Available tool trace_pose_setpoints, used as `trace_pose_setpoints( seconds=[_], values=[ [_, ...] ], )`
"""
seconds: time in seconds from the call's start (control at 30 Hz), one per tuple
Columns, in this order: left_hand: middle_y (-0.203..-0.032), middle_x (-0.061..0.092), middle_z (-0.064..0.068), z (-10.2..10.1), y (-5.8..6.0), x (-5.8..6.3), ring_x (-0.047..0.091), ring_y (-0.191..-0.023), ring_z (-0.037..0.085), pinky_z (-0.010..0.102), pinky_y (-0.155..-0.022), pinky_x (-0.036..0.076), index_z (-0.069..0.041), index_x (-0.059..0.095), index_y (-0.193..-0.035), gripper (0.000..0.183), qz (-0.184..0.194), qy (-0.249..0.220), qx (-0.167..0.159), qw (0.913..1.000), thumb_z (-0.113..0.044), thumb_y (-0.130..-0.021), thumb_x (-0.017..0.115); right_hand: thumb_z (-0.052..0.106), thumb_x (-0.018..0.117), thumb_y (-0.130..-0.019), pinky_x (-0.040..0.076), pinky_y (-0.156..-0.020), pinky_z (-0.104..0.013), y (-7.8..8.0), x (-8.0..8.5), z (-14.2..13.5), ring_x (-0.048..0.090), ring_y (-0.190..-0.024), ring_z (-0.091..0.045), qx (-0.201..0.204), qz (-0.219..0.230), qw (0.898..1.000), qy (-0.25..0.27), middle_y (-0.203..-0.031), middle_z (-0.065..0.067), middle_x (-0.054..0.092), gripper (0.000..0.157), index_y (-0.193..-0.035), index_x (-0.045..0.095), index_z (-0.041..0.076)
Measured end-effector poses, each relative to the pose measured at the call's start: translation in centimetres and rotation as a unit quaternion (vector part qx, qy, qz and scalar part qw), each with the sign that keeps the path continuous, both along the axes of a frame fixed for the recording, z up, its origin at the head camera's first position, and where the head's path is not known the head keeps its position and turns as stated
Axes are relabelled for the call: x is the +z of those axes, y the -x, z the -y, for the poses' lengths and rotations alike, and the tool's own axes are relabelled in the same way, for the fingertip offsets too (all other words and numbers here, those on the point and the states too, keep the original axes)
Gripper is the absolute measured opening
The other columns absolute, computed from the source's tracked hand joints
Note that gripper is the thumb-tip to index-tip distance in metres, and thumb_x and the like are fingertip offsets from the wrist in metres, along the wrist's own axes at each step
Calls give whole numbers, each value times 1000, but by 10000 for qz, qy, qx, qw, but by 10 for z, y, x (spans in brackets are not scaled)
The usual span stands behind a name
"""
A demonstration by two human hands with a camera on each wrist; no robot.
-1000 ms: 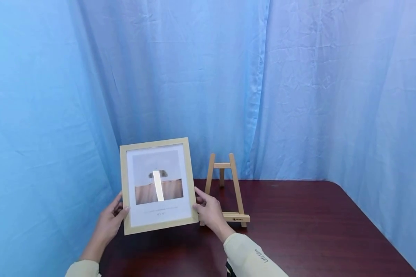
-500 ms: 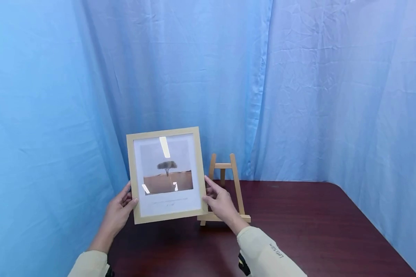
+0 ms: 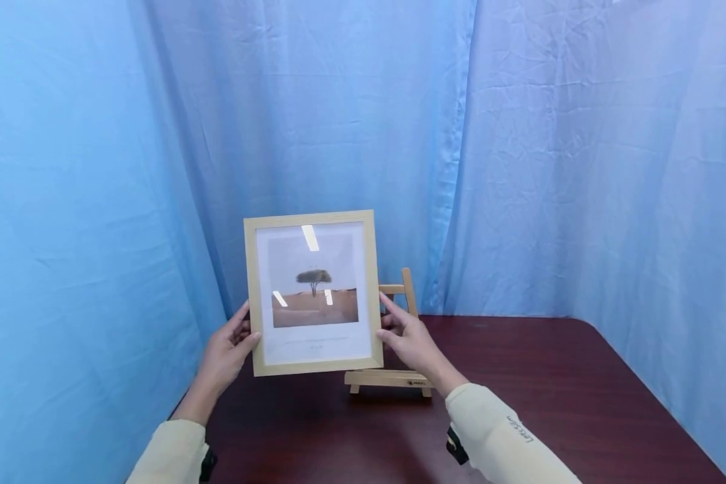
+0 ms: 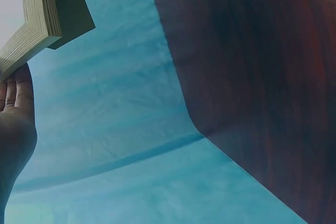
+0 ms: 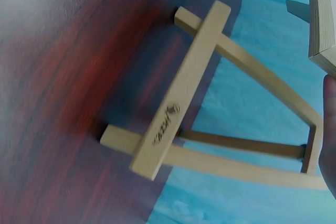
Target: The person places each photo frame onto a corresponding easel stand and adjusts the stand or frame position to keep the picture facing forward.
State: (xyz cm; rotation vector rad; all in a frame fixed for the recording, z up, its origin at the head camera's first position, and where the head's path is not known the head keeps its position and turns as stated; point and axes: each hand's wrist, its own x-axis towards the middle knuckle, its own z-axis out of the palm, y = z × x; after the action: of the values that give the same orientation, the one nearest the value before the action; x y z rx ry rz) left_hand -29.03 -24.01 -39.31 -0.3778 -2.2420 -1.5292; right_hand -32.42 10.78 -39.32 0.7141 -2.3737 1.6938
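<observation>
A picture frame [image 3: 314, 309] with a pale wooden border, showing a tree on brown ground, is held up in the air between both hands, tilted slightly. My left hand [image 3: 225, 353] grips its left edge low down, thumb on the front. On the opposite edge my right hand [image 3: 414, 343] holds it the same way. Behind the picture frame and to its right stands a small wooden easel [image 3: 388, 380], its left upright mostly hidden in the head view. The right wrist view shows the easel's ledge [image 5: 181, 93] with dark lettering and nothing on it.
The easel stands on a dark red-brown table [image 3: 520, 403]. Blue curtains [image 3: 339, 121] hang behind the table and along both sides. A dark flap [image 4: 73, 19] juts out behind the picture frame in the left wrist view.
Both hands have carried the picture frame up and to the right, so it now overlaps the easel's left part in the head view. Its tilt has lessened. The easel has stayed put.
</observation>
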Motion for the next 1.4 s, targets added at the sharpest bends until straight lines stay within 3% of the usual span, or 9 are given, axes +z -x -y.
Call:
trace_pose_setpoints(
  seconds=[0.33,0.53,0.73,0.87,1.0,1.4],
  values=[
    [-117,62,21,-23,5,20,57,-98,26,17,-78,49,-12,31,-156,64,149,231,-17,9996,-6,-99,59,-1,64,-95,57,-70,-30,1,13,-27,64,-79,-19,-226,-266,9993,-135,-98,-13,64,73,-157,31,18],
    [-113,63,23,-38,9,29,60,-97,30,20,-78,50,-8,34,-155,63,-156,135,-285,9994,-3,-98,61,4,63,-97,57,-70,-30,-1,22,-46,66,-80,-24,-302,-314,9988,-235,-102,-14,63,72,-158,29,20],
    [-113,64,22,-54,15,33,60,-97,28,20,-77,50,-8,34,-155,66,-202,126,-402,9989,-1,-96,63,4,62,-98,57,-73,-34,-7,32,-64,68,-81,-28,-387,-307,9984,-265,-103,-16,64,71,-158,28,23],
    [-113,64,22,-63,19,36,60,-97,27,20,-77,51,-8,35,-154,66,-344,77,-581,9977,-1,-95,64,4,62,-97,58,-75,-31,-5,32,-77,68,-83,-23,-493,-396,9977,-252,-102,-15,65,73,-158,28,28],
    [-115,64,23,-71,21,38,62,-101,30,22,-81,52,-8,35,-154,66,-404,-1,-733,9965,0,-96,63,1,62,-97,58,-77,-31,-4,34,-85,69,-88,-22,-494,-520,9973,-142,-103,-18,66,73,-158,29,24],
    [-116,65,23,-92,25,40,64,-105,34,33,-86,54,-10,36,-154,68,-389,36,-771,9963,3,-94,64,2,62,-97,58,-76,-30,-10,36,-107,69,-86,-24,-571,-642,9960,-238,-103,-19,66,73,-157,29,27]
  ],
)
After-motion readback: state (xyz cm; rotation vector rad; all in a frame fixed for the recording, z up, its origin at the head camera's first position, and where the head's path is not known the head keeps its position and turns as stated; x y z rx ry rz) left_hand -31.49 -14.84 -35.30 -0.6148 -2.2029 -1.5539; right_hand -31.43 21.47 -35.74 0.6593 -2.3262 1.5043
